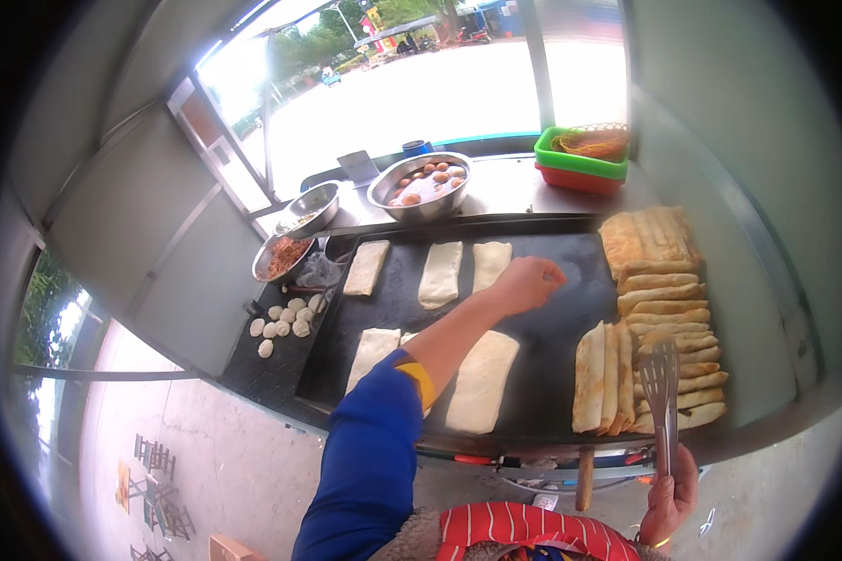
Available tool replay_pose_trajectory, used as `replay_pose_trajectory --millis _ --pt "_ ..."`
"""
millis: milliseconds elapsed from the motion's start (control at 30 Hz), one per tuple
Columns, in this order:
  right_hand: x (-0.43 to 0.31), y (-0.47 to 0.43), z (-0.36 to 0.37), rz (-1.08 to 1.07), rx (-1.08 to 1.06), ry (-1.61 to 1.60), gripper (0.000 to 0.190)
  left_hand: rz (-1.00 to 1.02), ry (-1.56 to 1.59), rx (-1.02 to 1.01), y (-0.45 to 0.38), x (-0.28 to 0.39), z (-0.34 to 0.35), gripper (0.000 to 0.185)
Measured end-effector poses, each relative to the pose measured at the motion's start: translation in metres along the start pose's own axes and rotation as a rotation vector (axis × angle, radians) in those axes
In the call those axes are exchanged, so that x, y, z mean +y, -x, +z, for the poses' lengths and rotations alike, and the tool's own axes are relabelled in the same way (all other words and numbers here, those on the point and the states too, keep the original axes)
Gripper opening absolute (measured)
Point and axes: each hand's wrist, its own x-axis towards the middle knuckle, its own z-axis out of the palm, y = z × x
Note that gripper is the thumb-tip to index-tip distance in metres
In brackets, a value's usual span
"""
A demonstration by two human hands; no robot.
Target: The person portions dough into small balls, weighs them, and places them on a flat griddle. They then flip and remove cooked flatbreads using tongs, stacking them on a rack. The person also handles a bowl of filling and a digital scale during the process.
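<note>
My left hand (530,286) reaches over the black griddle (547,365), its fingers curled; whether anything is pinched between them cannot be seen. Under and beside that arm lie several pale, flat rectangles of dough, among them one (483,382) at the front and another (440,275) farther back. Part of one more piece (491,261) is covered by my left hand. At the lower right, my right hand (672,494) grips a slotted metal spatula (659,386), head pointing away from me. Its head overlaps a row of browned, folded flatbreads (663,301) along the griddle's right side.
Behind the griddle stand a steel bowl of eggs in dark liquid (421,184), a second steel bowl (311,210) and stacked green and red baskets (581,168). At left are a bowl of reddish filling (281,258) and several dough balls (283,327). A wooden handle (584,480) projects below the front edge.
</note>
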Motion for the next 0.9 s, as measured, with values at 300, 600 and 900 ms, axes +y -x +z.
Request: replay_pose_trajectory --millis 300,600,900 --pt "-0.023 0.071 0.045 -0.011 -0.022 -0.085 0.057 0.131 -0.471 0.107 0.228 -0.046 -0.006 0.072" --pt "-0.034 0.189 0.119 0.242 -0.273 -0.379 0.047 -0.271 -0.26 0.304 0.51 -0.197 0.003 0.068" --pt "-0.05 0.224 0.215 0.291 -0.325 -0.343 0.046 -0.169 -0.138 0.268 0.572 -0.262 -0.004 0.067"
